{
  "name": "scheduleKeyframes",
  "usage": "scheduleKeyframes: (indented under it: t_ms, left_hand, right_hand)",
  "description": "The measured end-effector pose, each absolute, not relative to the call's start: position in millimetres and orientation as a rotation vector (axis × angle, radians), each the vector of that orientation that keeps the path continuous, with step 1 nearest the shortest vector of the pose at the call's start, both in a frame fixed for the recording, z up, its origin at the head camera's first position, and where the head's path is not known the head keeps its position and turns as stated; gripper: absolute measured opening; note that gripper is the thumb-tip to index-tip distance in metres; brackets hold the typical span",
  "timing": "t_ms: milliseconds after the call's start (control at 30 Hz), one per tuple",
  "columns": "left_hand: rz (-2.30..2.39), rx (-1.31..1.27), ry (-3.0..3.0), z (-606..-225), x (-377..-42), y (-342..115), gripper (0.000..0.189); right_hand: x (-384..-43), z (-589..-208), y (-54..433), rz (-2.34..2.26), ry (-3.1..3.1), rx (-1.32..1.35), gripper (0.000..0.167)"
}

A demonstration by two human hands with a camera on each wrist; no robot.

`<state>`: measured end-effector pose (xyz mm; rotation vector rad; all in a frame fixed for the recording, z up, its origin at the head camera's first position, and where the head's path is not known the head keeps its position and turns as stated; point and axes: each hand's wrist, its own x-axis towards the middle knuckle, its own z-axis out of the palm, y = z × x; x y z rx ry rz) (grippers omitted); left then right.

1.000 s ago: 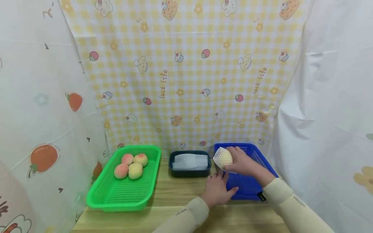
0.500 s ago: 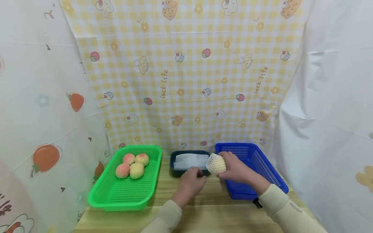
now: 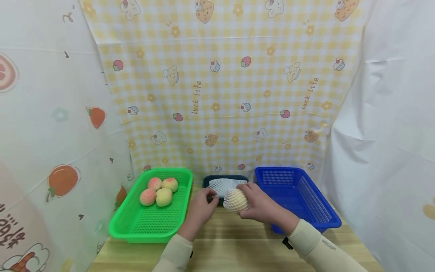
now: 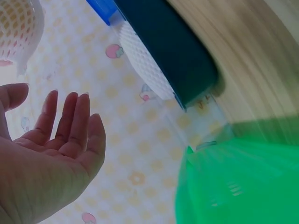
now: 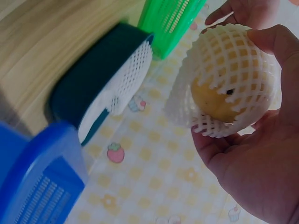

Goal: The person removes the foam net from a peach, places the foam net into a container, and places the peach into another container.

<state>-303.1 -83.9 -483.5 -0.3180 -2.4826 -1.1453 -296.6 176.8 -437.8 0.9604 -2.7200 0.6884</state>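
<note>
My right hand grips a yellowish peach in a white foam net sleeve, thumb on one side and fingers on the other. One end of the sleeve gapes, baring the fruit and a small dark spot on it. In the head view the netted fruit is held before the small dark container, partly covering it. Flat white foam nets lie in that container. My left hand is just left of the fruit, palm up with fingers loosely bent and holding nothing in the left wrist view.
A green basket stands at the left with several pink and yellow peaches toward its back. At the right is a blue basket, its near side partly behind my right forearm. A patterned cloth hangs behind the wooden table.
My right hand has carried the netted peach left, from over the blue basket to before the dark container. My left hand has moved left, away from the blue basket, which has shifted slightly.
</note>
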Motion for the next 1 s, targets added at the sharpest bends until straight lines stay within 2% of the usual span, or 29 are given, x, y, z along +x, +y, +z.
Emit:
scheduleKeyframes:
  t_ms: [467, 1000]
  left_hand:
    - [-1.185, -0.27, -2.456, -486, -300, -101, 0.012]
    - [-1.173, -0.32, -2.483, -497, -297, -106, 0.01]
  right_hand:
    - [-300, -452, 153, 0.613, -2.697, 1.02, 0.084]
    - [-306, -527, 143, 0.543, -2.864, 1.058, 0.083]
